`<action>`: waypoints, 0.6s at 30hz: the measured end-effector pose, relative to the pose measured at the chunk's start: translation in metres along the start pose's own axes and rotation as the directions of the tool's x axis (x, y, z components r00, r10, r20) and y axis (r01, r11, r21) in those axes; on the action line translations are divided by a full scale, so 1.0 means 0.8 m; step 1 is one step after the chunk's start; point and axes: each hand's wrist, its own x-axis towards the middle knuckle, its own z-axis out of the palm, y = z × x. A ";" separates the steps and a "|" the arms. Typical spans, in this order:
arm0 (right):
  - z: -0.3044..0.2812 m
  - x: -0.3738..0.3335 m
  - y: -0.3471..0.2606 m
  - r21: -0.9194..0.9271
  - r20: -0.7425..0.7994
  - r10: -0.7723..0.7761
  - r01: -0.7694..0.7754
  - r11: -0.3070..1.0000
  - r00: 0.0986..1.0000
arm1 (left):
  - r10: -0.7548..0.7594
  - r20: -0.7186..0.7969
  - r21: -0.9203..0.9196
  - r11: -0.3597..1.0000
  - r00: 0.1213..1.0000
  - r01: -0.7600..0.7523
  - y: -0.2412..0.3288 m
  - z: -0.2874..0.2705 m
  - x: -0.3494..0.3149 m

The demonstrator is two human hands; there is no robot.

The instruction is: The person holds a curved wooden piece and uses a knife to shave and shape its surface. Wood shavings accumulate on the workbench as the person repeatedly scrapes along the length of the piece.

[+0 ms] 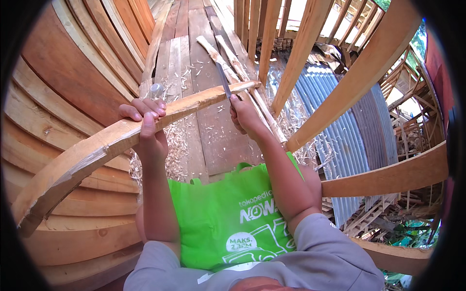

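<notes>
1. A curved timber (111, 138) arcs across the scene from the near left to the far right, raised above a plank floor (221, 150). Its near-left length has a pale, rough-cut face.
2. The person's left hand (154, 140) grips the timber left of centre, fingers curled over its upper side and thumb pressed on the near side. It likely serves as the brace; a firm hold here should stop the piece rolling.
3. The right hand (246, 115) is closed around the handle of a knife (223, 78), with no visible gap between fingers and palm. The blade points to the far side, crossing the timber near its far-right end. Whether the edge is biting cannot be told.
4. The step looks like shaving the wood. Shallow strokes at a low blade angle, following the grain around the curve, would probably leave the cleanest face.
5. The hands are well apart; strokes should best run clear of the left fingers and the lap, where a green bag (213, 208) lies.
6. Curled shavings (174, 150) litter the floor beyond the bag, and two pale poles (208, 48) lie beneath the timber's far-right end, so room for the blade there seems limited.
</notes>
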 end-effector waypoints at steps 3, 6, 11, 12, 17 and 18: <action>-0.017 0.029 0.017 0.100 -0.184 0.180 -0.163 0.981 0.966 | 0.031 -0.004 -0.009 0.999 1.000 -0.031 0.000 -0.003 0.002; -0.016 0.023 0.009 0.191 -0.118 0.145 -0.121 0.974 0.982 | 0.074 0.086 -0.066 0.995 0.994 -0.069 -0.001 -0.011 0.013; -0.002 0.018 -0.001 0.090 -0.094 0.051 -0.043 0.995 0.994 | 0.050 0.099 -0.046 0.998 0.994 -0.045 -0.025 -0.023 0.024; -0.002 0.019 0.002 0.073 -0.100 0.062 -0.055 0.996 0.993 | 0.038 0.085 -0.036 0.999 0.996 -0.035 -0.027 -0.022 0.024; -0.010 0.025 0.006 0.165 -0.102 0.130 -0.112 0.980 0.986 | -0.013 0.027 -0.055 0.998 1.000 0.014 -0.030 -0.015 0.023; -0.012 0.024 0.003 0.181 -0.093 0.138 -0.120 0.976 0.986 | -0.019 0.031 -0.052 0.998 0.999 0.020 -0.031 -0.013 0.024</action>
